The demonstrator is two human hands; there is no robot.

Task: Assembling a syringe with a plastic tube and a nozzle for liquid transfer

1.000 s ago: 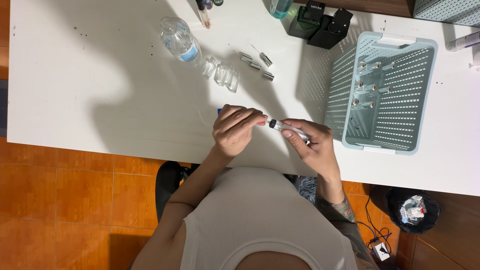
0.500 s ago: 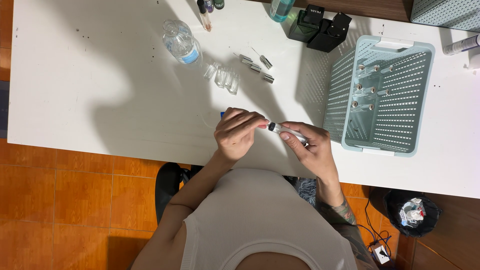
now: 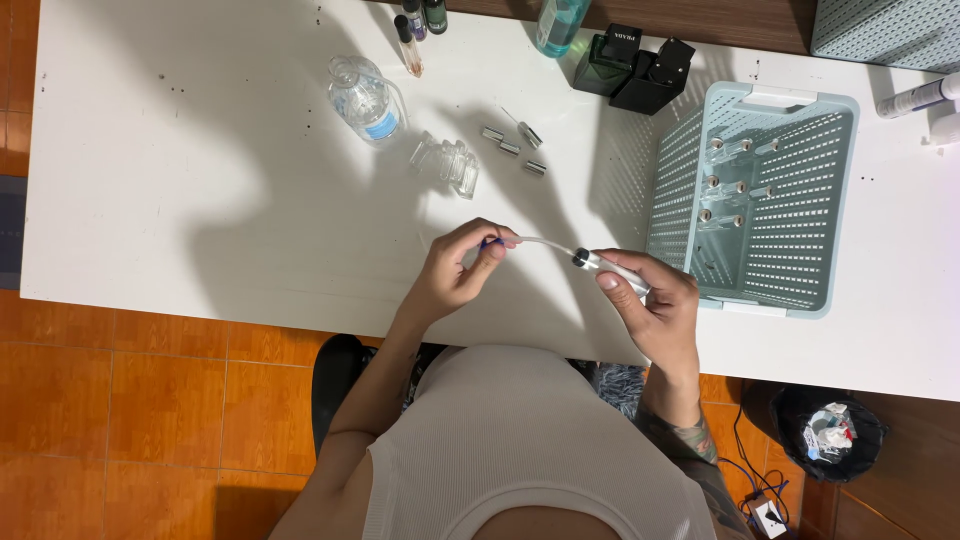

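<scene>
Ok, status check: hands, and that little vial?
Left hand pinches thin tube's blue end. Right hand grips small vial. Tube's far end at vial mouth. Basket beside right hand, nothing blocking.

Blue tip of thin white tube (image 3: pixel 545 242) mostly hidden under left hand (image 3: pixel 455 275) fingers. Rear of small silver vial (image 3: pixel 610 268) covered by right hand (image 3: pixel 655 310). Teal glass bottle (image 3: pixel 558 20) and second pale perforated basket (image 3: pixel 885 30) cut off at top edge. Small vials (image 3: pixel 728 185) in pale blue perforated plastic basket (image 3: pixel 800 290) too small to tell apart
</scene>
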